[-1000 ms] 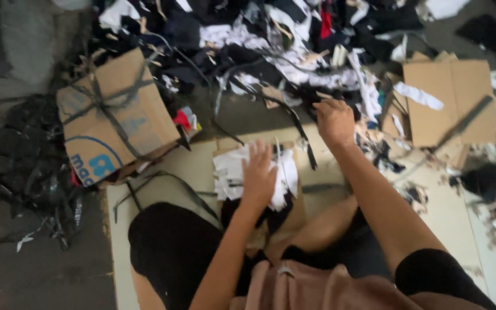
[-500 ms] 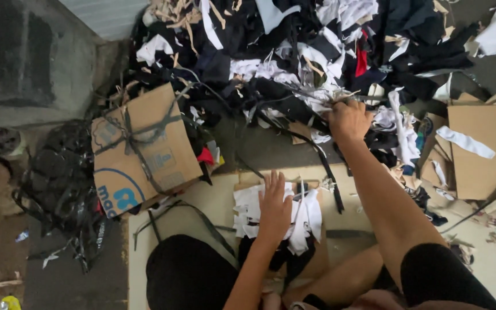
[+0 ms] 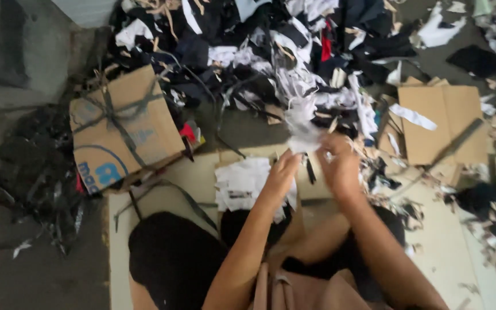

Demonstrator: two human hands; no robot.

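Both hands raised together above the lap. Right hand (image 3: 340, 166): fingers curled shut on a blurred white fabric scrap (image 3: 304, 129). Left hand (image 3: 282, 169): fingers bent toward the same scrap; whether they grip it cannot be told. Just below lies a stack of white scraps (image 3: 239, 183) on flattened cardboard (image 3: 202, 178). Beyond, a heap of black and white cloth offcuts (image 3: 271, 51); to the left, a strapped cardboard box (image 3: 124, 126).

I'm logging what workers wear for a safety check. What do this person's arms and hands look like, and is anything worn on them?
Both arms are bare from the upper arm down: no sleeves over the forearms. The left hand and right hand carry no gloves, and no watch, bracelet or ring shows. The picture is somewhat blurred, so small items could be missed.
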